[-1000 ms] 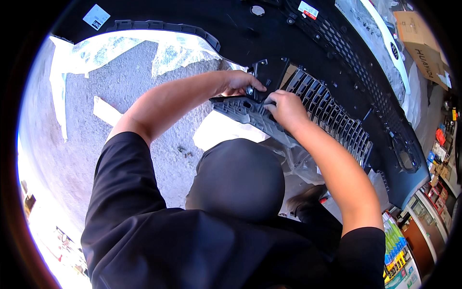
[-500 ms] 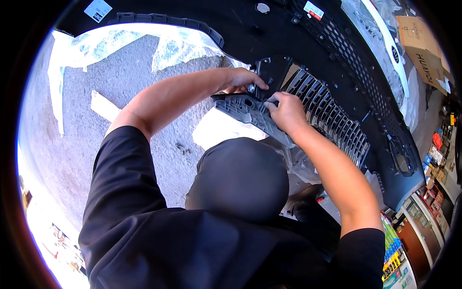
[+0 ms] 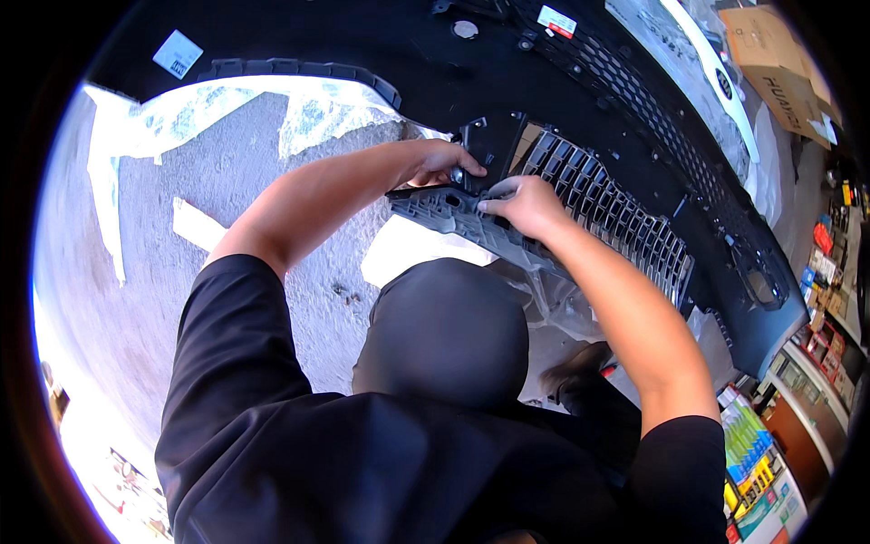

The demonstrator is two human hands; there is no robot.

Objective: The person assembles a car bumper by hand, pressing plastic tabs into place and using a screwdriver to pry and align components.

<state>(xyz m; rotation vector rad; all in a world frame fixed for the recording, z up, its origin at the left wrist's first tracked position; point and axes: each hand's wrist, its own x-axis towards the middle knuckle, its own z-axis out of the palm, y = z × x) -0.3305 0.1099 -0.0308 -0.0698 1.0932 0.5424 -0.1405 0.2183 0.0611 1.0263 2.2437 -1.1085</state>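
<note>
In the head view we see both bare forearms reaching up from the dark short sleeves to a grey slatted plastic grille (image 3: 598, 213), which lies against the inner side of a large black plastic car bumper cover (image 3: 435, 63) that arcs across the top and right of the picture. The left hand (image 3: 441, 161) sits at the upper left corner of the grille, beside a small black plastic bracket (image 3: 478, 145); its fingers curl in over the grille's edge, closed onto it as far as we can tell. The right hand (image 3: 521, 204) lies just beside the left, its fingers pinched together on the grey ribbed frame (image 3: 444, 213) of the grille, thumb and forefinger pointing left. The two hands are near each other but do not touch.

Below them a rounded black knee (image 3: 449, 331) fills the middle of the picture. The ground is rough grey concrete (image 3: 145, 263) with pale scraps of sheet lying on it. A white label (image 3: 178, 54) is stuck on the bumper cover at upper left. At the right rim a brown cardboard box (image 3: 770, 54) stands at the top, and shelves of colourful packages (image 3: 752, 453) show lower down
</note>
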